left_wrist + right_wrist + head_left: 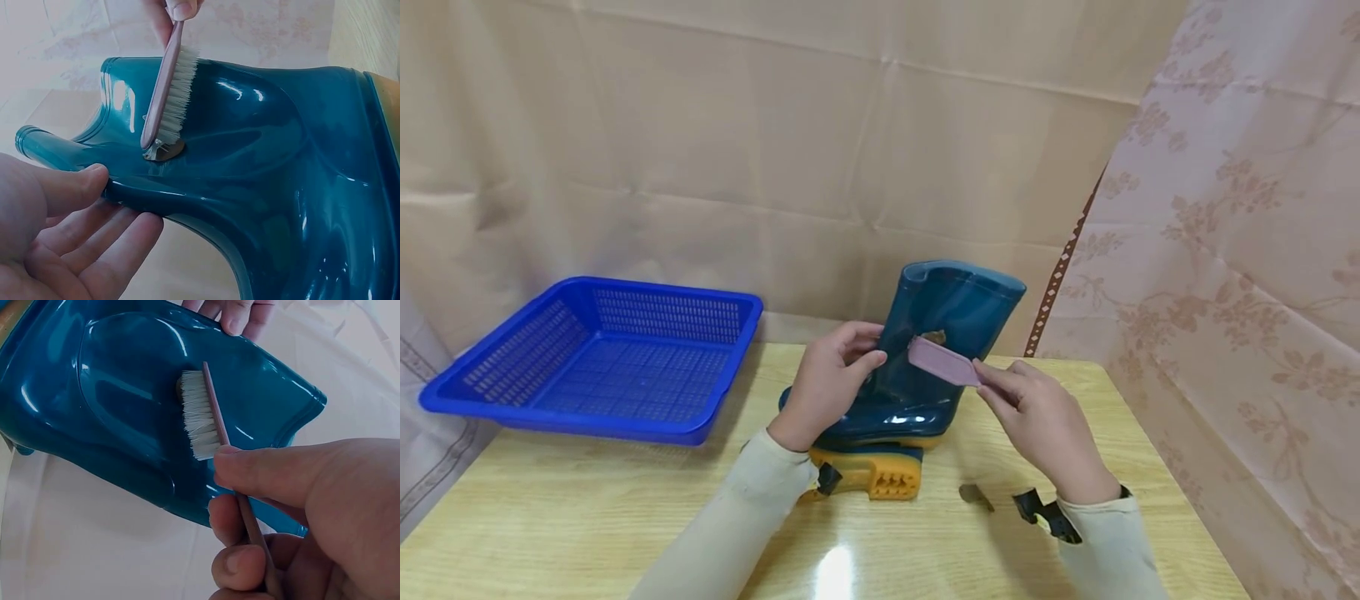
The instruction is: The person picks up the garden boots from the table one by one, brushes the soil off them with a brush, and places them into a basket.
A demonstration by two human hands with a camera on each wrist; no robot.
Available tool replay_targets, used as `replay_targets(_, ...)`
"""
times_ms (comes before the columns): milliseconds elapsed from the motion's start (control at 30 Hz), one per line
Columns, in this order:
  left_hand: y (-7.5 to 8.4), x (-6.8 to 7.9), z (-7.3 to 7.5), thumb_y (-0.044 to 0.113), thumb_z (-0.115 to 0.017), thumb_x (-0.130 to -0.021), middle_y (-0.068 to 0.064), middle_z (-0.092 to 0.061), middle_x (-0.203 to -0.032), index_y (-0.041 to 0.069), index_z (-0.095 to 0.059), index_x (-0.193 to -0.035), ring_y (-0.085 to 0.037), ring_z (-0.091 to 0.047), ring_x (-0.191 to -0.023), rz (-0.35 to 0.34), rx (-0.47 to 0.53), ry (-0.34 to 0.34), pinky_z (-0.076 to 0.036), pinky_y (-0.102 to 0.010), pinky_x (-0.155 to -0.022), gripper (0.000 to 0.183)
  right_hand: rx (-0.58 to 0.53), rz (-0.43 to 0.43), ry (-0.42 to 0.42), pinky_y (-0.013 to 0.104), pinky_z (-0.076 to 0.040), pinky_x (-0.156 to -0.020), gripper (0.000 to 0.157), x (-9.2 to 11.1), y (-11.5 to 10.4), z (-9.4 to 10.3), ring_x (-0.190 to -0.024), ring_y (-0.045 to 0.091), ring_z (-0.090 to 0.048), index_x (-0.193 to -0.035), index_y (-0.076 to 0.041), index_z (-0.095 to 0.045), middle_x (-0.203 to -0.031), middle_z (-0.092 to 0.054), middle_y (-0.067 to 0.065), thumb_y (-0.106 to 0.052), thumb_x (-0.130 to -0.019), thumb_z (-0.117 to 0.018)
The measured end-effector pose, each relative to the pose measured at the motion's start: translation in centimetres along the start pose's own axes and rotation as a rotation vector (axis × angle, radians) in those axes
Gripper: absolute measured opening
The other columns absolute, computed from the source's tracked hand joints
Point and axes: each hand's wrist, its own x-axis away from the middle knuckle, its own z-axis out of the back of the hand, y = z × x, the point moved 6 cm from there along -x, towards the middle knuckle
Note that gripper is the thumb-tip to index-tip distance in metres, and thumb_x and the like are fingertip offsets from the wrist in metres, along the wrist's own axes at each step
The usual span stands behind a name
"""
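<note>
Slanting across the shaft of a teal rain boot (966, 302), a mauve scrub brush (943, 362) sits in the right hand (1047, 421), whose thumb and fingers curl round and pinch its handle, covering part of it; the handle's far end is cut off in the right wrist view. Seen from the head, the brush's back hides its white bristles (181, 90), which the wrist views show turned toward the boot's foot. Its long axis climbs leftward from the hand, the tip pointing at a brown patch (172, 150) on the shaft; the bristles partly cover that patch, and how firmly they press cannot be told. The left hand (823, 383) pinches the shaft's edge between thumb and fingers, some fingertips out of sight behind it. The boot's toe points left, largely hidden by that hand, while its top opening leans right. Below, a second boot (891, 482) is mostly covered, its yellow heel tread showing. A small dark piece (972, 493), too unclear to name, lies on the wooden table (917, 558). Room for moving runs from the boots to the table's right edge; leftward, a narrower gap leads to a blue plastic basket (625, 427), which reaches past the left edge. A beige curtain (775, 167) hangs behind, floral cloth (1247, 233) at right.
</note>
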Motion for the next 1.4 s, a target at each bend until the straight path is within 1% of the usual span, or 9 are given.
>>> replay_targets(267, -0.1, -0.3, 0.2, 0.015, -0.069, -0.1, 0.0, -0.074, -0.118, 0.015, -0.068, -0.128, -0.019, -0.07, -0.107, -0.014, -0.014, 0.001, -0.059, -0.039, -0.094, 0.028, -0.012, -0.019, -0.008, 0.028, -0.032, -0.05, 0.034, -0.1, 0.1, 0.5, -0.06, 0.014, -0.043, -0.131, -0.014, -0.073, -0.08, -0.06, -0.001, -0.018, -0.097, -0.074)
replay_targets(367, -0.3, -0.2, 0.2, 0.015, -0.07, -0.1, -0.001, -0.074, -0.117, 0.015, -0.069, -0.128, -0.019, -0.07, -0.107, -0.006, -0.01, 0.0, -0.059, -0.04, -0.094, 0.028, -0.01, 0.002, -0.004, 0.027, -0.032, -0.049, 0.035, 0.1, 0.0, 0.6, -0.059, 0.013, -0.042, -0.131, -0.014, -0.073, -0.078, -0.058, -0.002, -0.018, -0.097, -0.074)
replay_targets(500, -0.3, -0.1, 0.1, 0.014, -0.069, -0.1, -0.003, -0.075, -0.117, 0.013, -0.068, -0.129, -0.02, -0.07, -0.106, -0.021, 0.011, 0.0, -0.059, -0.04, -0.092, 0.029, 0.014, 0.096, 0.08, 0.026, -0.031, -0.049, 0.036, 0.3, -0.5, 1.1, -0.059, 0.01, -0.039, -0.13, -0.016, -0.074, -0.075, -0.052, -0.005, -0.016, -0.094, -0.077)
replay_targets(633, 0.1, 0.1, -0.1, 0.011, -0.068, -0.101, -0.004, -0.074, -0.117, 0.012, -0.068, -0.13, -0.019, -0.071, -0.105, -0.063, 0.051, -0.023, -0.06, -0.039, -0.09, 0.029, 0.002, 0.21, 0.206, 0.024, -0.034, -0.05, 0.039, 0.5, -1.4, 1.5, -0.059, 0.007, -0.038, -0.128, -0.015, -0.075, -0.079, -0.056, -0.006, -0.012, -0.09, -0.081)
replay_targets(733, 0.4, 0.3, -0.3, 0.009, -0.065, -0.102, -0.004, -0.074, -0.117, 0.011, -0.066, -0.131, -0.018, -0.071, -0.105, -0.083, 0.076, -0.044, -0.06, -0.038, -0.089, 0.03, -0.016, 0.268, 0.239, 0.022, -0.036, -0.049, 0.042, 0.5, -2.2, 1.3, -0.059, 0.006, -0.04, -0.129, -0.015, -0.075, -0.082, -0.06, -0.005, -0.008, -0.088, -0.083)
replay_targets(800, 0.6, 0.4, -0.4, 0.008, -0.064, -0.102, -0.004, -0.074, -0.117, 0.011, -0.066, -0.132, -0.018, -0.071, -0.104, -0.082, 0.079, -0.046, -0.06, -0.038, -0.088, 0.03, -0.018, 0.276, 0.232, 0.021, -0.035, -0.048, 0.044, 0.6, -2.5, 1.1, -0.057, 0.006, -0.039, -0.13, -0.015, -0.074, -0.082, -0.06, -0.005, -0.007, -0.088, -0.082)
replay_targets(1000, 0.5, 0.4, -0.2, 0.01, -0.065, -0.102, -0.006, -0.074, -0.118, 0.01, -0.066, -0.132, -0.02, -0.071, -0.105, -0.057, 0.052, -0.02, -0.06, -0.039, -0.09, 0.03, 0.025, 0.181, 0.191, 0.023, -0.032, -0.047, 0.041, 0.8, -2.0, 1.1, -0.056, 0.007, -0.038, -0.129, -0.016, -0.074, -0.078, -0.057, -0.004, -0.008, -0.089, -0.081)
replay_targets(1267, 0.1, 0.2, 0.1, 0.011, -0.066, -0.102, -0.006, -0.074, -0.119, 0.01, -0.066, -0.132, -0.021, -0.071, -0.106, -0.038, 0.038, 0.003, -0.06, -0.038, -0.091, 0.03, 0.029, 0.052, 0.061, 0.026, -0.034, -0.05, 0.034, 0.5, -0.8, 1.1, -0.06, 0.012, -0.043, -0.129, -0.015, -0.074, -0.082, -0.063, 0.0, -0.014, -0.095, -0.076)
replay_targets(1400, -0.1, 0.2, 0.2, 0.011, -0.065, -0.102, -0.008, -0.073, -0.122, 0.009, -0.065, -0.133, -0.022, -0.07, -0.109, -0.039, 0.033, 0.007, -0.06, -0.04, -0.092, 0.031, 0.022, 0.026, 0.012, 0.026, -0.034, -0.049, 0.033, 0.7, -0.4, 1.1, -0.059, 0.011, -0.043, -0.129, -0.016, -0.074, -0.083, -0.063, -0.002, -0.015, -0.096, -0.075)
